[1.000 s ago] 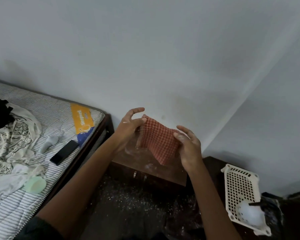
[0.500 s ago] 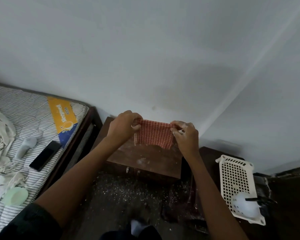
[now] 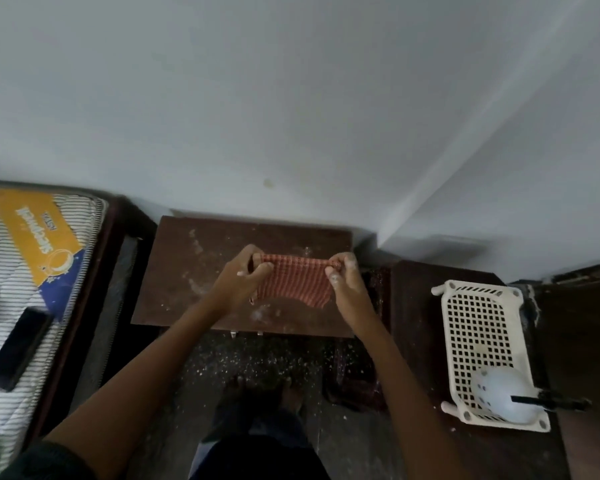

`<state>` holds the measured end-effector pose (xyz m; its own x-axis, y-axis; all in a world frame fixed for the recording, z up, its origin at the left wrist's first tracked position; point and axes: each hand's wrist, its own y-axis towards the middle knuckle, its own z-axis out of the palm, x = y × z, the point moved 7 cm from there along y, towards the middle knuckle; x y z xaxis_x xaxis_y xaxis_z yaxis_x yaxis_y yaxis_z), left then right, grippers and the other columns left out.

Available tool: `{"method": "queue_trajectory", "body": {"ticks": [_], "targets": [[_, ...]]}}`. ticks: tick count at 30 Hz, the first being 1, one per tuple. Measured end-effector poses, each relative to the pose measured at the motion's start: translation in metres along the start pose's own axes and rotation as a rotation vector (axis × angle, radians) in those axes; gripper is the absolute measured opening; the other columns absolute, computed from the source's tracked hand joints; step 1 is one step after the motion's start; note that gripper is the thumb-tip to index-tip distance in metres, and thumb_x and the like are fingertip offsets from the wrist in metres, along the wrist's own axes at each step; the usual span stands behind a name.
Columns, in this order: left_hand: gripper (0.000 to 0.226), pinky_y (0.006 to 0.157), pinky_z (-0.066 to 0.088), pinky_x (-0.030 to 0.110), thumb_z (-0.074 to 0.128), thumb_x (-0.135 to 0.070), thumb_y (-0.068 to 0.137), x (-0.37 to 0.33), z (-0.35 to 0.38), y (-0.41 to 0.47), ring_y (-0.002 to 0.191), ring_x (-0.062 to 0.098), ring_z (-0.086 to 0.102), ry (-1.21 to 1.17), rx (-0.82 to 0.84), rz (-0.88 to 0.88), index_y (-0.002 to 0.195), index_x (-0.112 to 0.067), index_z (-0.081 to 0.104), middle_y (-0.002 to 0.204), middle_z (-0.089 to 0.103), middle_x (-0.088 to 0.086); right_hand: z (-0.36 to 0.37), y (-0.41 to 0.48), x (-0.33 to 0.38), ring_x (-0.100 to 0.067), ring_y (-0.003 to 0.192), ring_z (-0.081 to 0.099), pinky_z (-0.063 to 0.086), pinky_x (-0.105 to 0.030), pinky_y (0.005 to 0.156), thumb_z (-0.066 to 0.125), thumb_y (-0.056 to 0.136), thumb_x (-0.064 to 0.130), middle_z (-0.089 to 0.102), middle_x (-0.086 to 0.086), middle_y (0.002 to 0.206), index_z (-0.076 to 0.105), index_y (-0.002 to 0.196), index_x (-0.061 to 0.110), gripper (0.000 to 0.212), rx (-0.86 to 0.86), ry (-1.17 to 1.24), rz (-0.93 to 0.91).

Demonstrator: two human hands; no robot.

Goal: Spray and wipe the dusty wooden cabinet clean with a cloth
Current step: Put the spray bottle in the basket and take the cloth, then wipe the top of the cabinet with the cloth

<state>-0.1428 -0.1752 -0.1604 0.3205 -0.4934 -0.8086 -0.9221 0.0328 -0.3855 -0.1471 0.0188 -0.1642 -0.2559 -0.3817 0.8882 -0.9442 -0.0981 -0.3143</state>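
Observation:
A small dark wooden cabinet [image 3: 194, 271] stands against the wall, its top streaked with white dust. Above its middle I hold an orange checked cloth [image 3: 293, 280] stretched between both hands. My left hand [image 3: 239, 282] pinches the cloth's upper left corner and my right hand [image 3: 345, 282] pinches its upper right corner; white powder clings to the right fingers. The cloth hangs down from that top edge, just over the cabinet top. A whitish spray bottle [image 3: 504, 398] with a black nozzle lies in a basket at the right.
A bed with a striped mattress [image 3: 25, 282] lies at the left, with a black phone [image 3: 16, 348] on it. A cream perforated plastic basket [image 3: 478, 327] rests on dark furniture at the right. White specks cover the floor [image 3: 257, 362] in front of the cabinet, by my feet.
The view has tilted down so the whole cabinet top shows. My hands have lowered the cloth and pulled it taut and level between them, over the cabinet.

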Motion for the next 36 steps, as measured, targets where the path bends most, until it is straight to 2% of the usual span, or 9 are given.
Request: {"method": "queue_trajectory", "body": {"ticks": [3, 5, 11, 18, 24, 28, 31, 34, 36], "targets": [[0.022, 0.053, 0.044, 0.015, 0.041, -0.015, 0.099, 0.035, 0.034, 0.021, 0.064, 0.009, 0.050, 0.016, 0.036, -0.043, 0.079, -0.024, 0.041, 0.076, 0.051, -0.003, 0.011, 0.011, -0.049, -0.016, 0.081, 0.056, 0.048, -0.032, 0.070, 0.034, 0.082, 0.048, 0.049, 0.005, 0.088, 0.042, 0.091, 0.044, 0.013, -0.092, -0.066, 0.053], [0.023, 0.056, 0.046, 0.018, 0.040, -0.018, 0.099, 0.062, 0.057, 0.036, 0.065, 0.009, 0.052, 0.049, 0.055, -0.075, 0.078, -0.027, 0.039, 0.075, 0.052, -0.003, 0.018, 0.018, -0.082, -0.021, 0.085, 0.058, 0.049, -0.036, 0.075, 0.028, 0.075, 0.053, 0.052, 0.002, 0.090, 0.042, 0.089, 0.043, 0.022, -0.131, -0.089, 0.124], [0.021, 0.067, 0.053, 0.028, 0.033, -0.034, 0.101, 0.127, 0.119, 0.071, 0.081, 0.021, 0.063, 0.082, 0.129, -0.146, 0.107, -0.014, 0.038, 0.088, 0.059, 0.000, 0.037, 0.034, -0.158, -0.016, 0.085, 0.055, 0.047, -0.029, 0.074, 0.029, 0.083, 0.036, 0.052, -0.002, 0.093, 0.042, 0.089, 0.034, 0.014, -0.193, -0.045, 0.215], [0.030, 0.068, 0.045, 0.029, 0.038, -0.041, 0.098, 0.179, 0.168, 0.113, 0.088, 0.020, 0.062, 0.096, 0.159, -0.214, 0.113, -0.016, 0.043, 0.098, 0.061, -0.001, 0.044, 0.058, -0.231, -0.020, 0.085, 0.056, 0.047, -0.034, 0.072, 0.034, 0.090, 0.032, 0.055, -0.005, 0.094, 0.042, 0.094, 0.033, 0.009, -0.243, -0.048, 0.318], [0.043, 0.086, 0.046, 0.025, 0.059, -0.023, 0.092, 0.203, 0.193, 0.127, 0.105, 0.017, 0.059, -0.051, 0.137, -0.193, 0.132, -0.014, 0.048, 0.123, 0.061, 0.004, 0.035, 0.075, -0.264, -0.024, 0.102, 0.056, 0.049, -0.041, 0.087, 0.048, 0.082, -0.002, 0.055, -0.010, 0.111, 0.050, 0.117, 0.014, 0.039, -0.296, -0.100, 0.369], [0.036, 0.088, 0.044, 0.031, 0.056, -0.026, 0.092, 0.208, 0.184, 0.129, 0.111, 0.024, 0.055, 0.260, 0.019, 0.030, 0.126, -0.016, 0.056, 0.124, 0.058, 0.003, 0.033, 0.083, -0.278, -0.016, 0.108, 0.042, 0.043, -0.031, 0.091, 0.053, 0.080, -0.001, 0.042, -0.006, 0.123, 0.044, 0.134, 0.009, 0.056, -0.320, -0.384, 0.418], [0.039, 0.088, 0.043, 0.041, 0.059, -0.027, 0.087, 0.220, 0.153, 0.132, 0.110, 0.030, 0.055, 0.583, -0.125, 0.143, 0.124, -0.016, 0.058, 0.127, 0.055, 0.008, 0.043, 0.074, -0.275, -0.020, 0.117, 0.036, 0.047, -0.037, 0.093, 0.057, 0.080, 0.003, 0.041, -0.004, 0.129, 0.051, 0.128, 0.012, 0.050, -0.406, -0.618, 0.397], [0.065, 0.110, 0.026, 0.050, 0.056, -0.042, 0.088, 0.252, 0.120, 0.141, 0.138, 0.032, 0.032, 0.743, -0.145, 0.079, 0.143, -0.014, 0.036, 0.153, 0.028, 0.011, 0.072, 0.059, -0.278, -0.026, 0.136, 0.029, 0.036, -0.040, 0.109, 0.052, 0.089, 0.010, 0.033, -0.010, 0.147, 0.041, 0.138, 0.007, 0.050, -0.426, -0.508, 0.470], [0.082, 0.114, 0.009, 0.051, 0.035, -0.062, 0.087, 0.277, 0.103, 0.145, 0.145, 0.030, 0.010, 0.792, -0.121, 0.010, 0.148, -0.010, 0.019, 0.158, 0.007, 0.011, 0.094, 0.056, -0.279, -0.025, 0.143, 0.018, 0.021, -0.032, 0.114, 0.047, 0.094, 0.016, 0.020, -0.013, 0.154, 0.029, 0.143, 0.002, 0.054, -0.430, -0.419, 0.501]]}}
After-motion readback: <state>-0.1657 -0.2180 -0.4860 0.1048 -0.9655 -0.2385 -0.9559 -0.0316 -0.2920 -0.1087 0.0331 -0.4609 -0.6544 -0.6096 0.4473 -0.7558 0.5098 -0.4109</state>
